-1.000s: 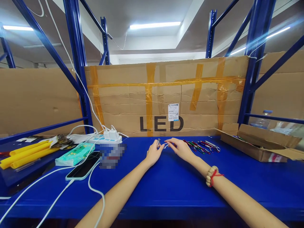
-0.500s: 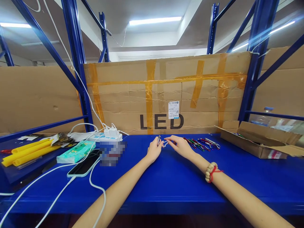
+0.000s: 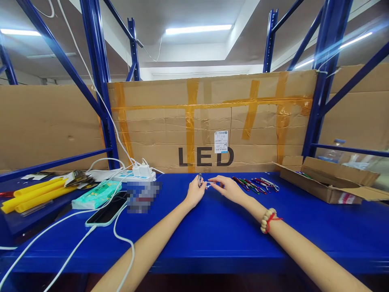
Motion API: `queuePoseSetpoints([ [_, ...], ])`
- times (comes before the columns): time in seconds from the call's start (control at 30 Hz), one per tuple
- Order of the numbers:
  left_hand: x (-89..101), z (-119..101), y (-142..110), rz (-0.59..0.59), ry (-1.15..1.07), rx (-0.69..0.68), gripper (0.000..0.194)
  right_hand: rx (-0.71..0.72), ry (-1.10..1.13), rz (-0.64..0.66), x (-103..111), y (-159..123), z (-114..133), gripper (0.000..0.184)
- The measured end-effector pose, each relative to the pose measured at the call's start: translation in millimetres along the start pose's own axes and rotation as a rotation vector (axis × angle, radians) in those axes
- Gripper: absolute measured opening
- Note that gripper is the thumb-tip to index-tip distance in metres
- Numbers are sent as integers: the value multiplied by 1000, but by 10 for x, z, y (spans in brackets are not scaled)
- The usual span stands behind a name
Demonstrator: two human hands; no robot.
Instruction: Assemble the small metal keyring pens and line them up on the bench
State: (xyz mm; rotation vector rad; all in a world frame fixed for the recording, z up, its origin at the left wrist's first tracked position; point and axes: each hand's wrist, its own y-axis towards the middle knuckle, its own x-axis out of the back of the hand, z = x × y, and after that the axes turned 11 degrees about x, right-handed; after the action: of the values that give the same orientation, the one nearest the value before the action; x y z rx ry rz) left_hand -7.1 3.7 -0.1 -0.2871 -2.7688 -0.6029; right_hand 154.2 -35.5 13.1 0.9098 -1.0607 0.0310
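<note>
My left hand (image 3: 195, 193) is closed around a small silver metal carabiner (image 3: 199, 179), one end of which stands up above the fingers. A thin, pale metal loop (image 3: 208, 185) shows in the gap between the hands; whether it belongs to the same piece I cannot tell. My right hand (image 3: 227, 188), palm down, has its thumb and index finger at this loop. Just right of that hand lies a loose pile of red, green and silver carabiners (image 3: 255, 185) on the blue tabletop (image 3: 212, 239).
An open cardboard box (image 3: 316, 184) stands at the right. On the left are a phone (image 3: 106, 213) with white cables, a green tissue pack (image 3: 95, 194), a power strip (image 3: 139, 174) and yellow tubes (image 3: 39, 194). A large cardboard sheet (image 3: 152, 125) closes off the back.
The metal piece in my left hand has turned more upright. My right hand has shifted slightly left, and its fingers have closed in on the pale loop.
</note>
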Motion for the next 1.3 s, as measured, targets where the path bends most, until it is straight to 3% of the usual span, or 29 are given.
queuePoseSetpoints([
  [0.33,4,40,-4,15,168,-27,10,41,-57,167,58,5,59,31],
  [0.97,7,3,-27,36,213,-11,10,49,-179,301,38,-1,127,22],
  [1.3,65,-54,-58,100,383,-36,5,25,-313,373,43,27,239,21],
])
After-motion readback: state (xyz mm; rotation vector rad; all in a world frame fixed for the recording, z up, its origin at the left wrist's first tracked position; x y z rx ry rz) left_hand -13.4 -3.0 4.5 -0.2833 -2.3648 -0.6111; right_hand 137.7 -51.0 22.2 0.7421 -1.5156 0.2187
